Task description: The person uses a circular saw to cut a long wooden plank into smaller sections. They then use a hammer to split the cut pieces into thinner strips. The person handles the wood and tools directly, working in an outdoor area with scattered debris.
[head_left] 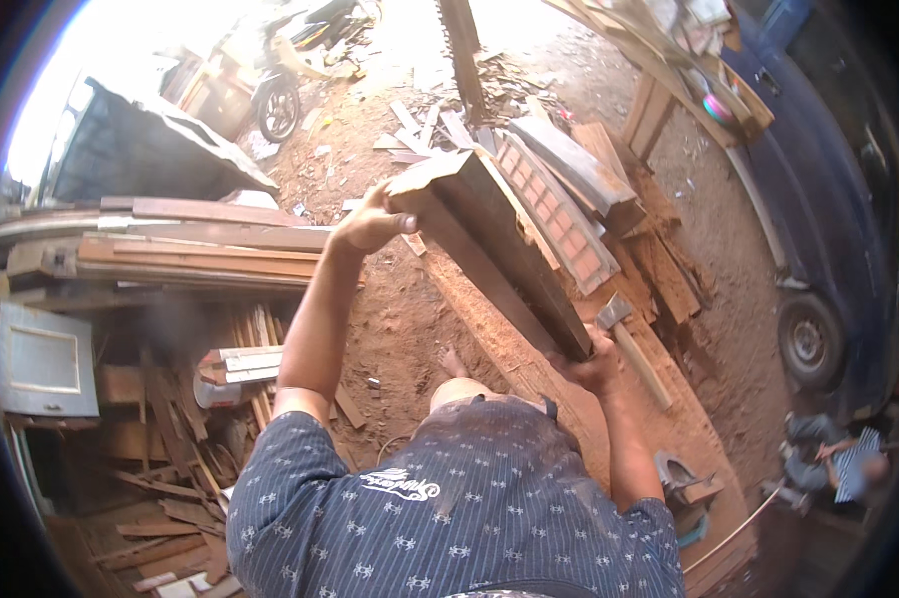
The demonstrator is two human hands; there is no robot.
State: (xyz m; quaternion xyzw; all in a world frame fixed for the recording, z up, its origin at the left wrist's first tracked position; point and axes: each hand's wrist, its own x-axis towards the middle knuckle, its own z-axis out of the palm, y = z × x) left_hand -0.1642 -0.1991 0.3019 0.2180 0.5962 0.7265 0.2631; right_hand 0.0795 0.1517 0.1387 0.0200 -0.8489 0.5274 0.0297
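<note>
Beam [499, 249]: heavy dark timber, held off the ground in front of the person, long axis slanting from upper left, far end, down to lower right, near end.

Head view: left hand [370, 224] wrapped round the far top corner; right hand [594, 367] clasped under the near low end, closer to the body. Hammer [629, 344] lies just beside the right hand. Slatted panel [559, 214] and planks [200, 254] crowd either side; a van [828, 199] stands at right.

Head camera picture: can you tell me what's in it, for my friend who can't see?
A person lifts a long wooden frame piece, left hand gripping its far end, right hand its near end. Below lie a hammer, stacked planks and reddish sawdust ground.
</note>
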